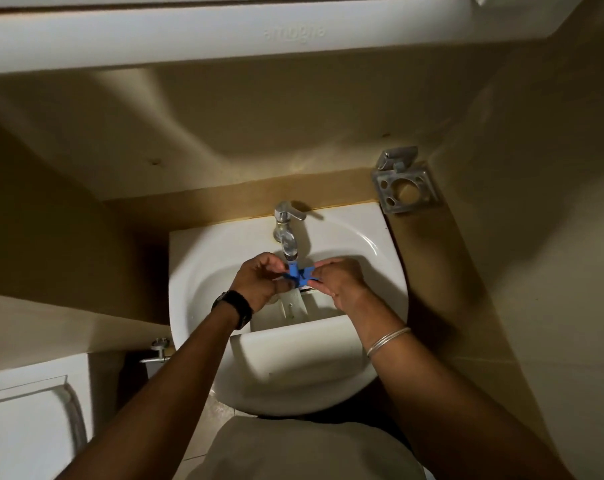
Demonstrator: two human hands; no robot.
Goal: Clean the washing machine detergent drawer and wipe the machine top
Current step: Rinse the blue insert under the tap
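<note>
Fingers [276,268] of the left hand [259,282] and of the right hand [338,277] curl to pinch a small blue plastic piece [298,274] just under the tap [286,233]. Below them the white detergent drawer [293,341] lies in the washbasin [196,265]. A metal holder [406,183] hangs on the wall at the right.

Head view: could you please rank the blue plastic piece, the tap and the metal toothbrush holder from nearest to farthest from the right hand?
From the right hand:
1. Blue plastic piece, pinched between both hands under the spout.
2. Tap, just beyond, at the back of the sink.
3. Metal toothbrush holder, on the wall at the back right, farthest.
</note>
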